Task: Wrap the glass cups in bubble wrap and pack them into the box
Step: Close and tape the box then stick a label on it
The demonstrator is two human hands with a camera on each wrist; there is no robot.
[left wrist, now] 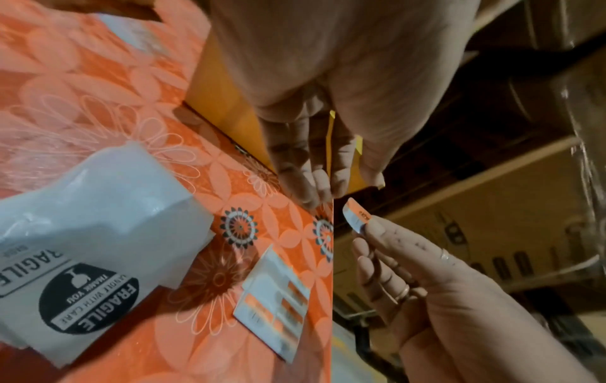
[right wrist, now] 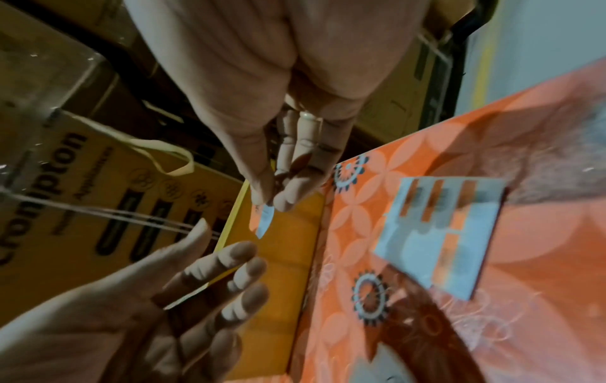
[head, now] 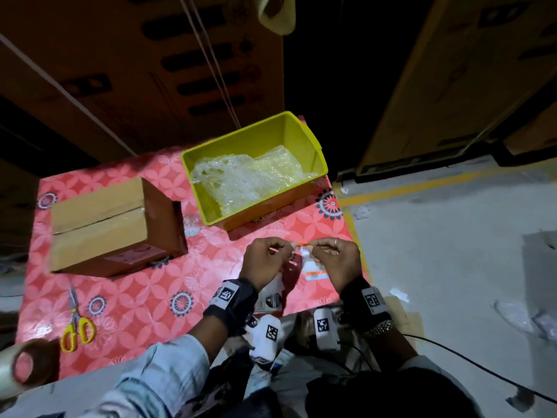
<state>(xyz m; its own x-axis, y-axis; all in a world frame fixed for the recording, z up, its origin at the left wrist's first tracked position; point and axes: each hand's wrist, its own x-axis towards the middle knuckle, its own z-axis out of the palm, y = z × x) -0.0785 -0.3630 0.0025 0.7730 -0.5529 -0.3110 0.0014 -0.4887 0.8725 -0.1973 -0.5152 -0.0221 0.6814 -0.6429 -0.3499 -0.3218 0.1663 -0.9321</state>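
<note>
The brown cardboard box (head: 114,224) stands on the left of the table with its flaps closed. Crumpled bubble wrap (head: 247,176) lies in a yellow bin (head: 304,137). No glass cup shows in any view. My right hand (head: 334,257) pinches a small orange-and-white sticker (left wrist: 356,215) between thumb and forefinger, above the table's front right. My left hand (head: 265,260) is just left of it, with its fingers (right wrist: 229,269) spread and holding nothing. The sticker (right wrist: 264,220) hangs from the right fingertips.
A sticker sheet (left wrist: 275,303) with orange strips lies on the red flowered tablecloth (head: 135,297) under the hands. White "FRAGILE" labels (left wrist: 82,259) lie by my left wrist. Yellow scissors (head: 77,324) and a tape roll (head: 27,363) sit front left. Big cartons stand behind.
</note>
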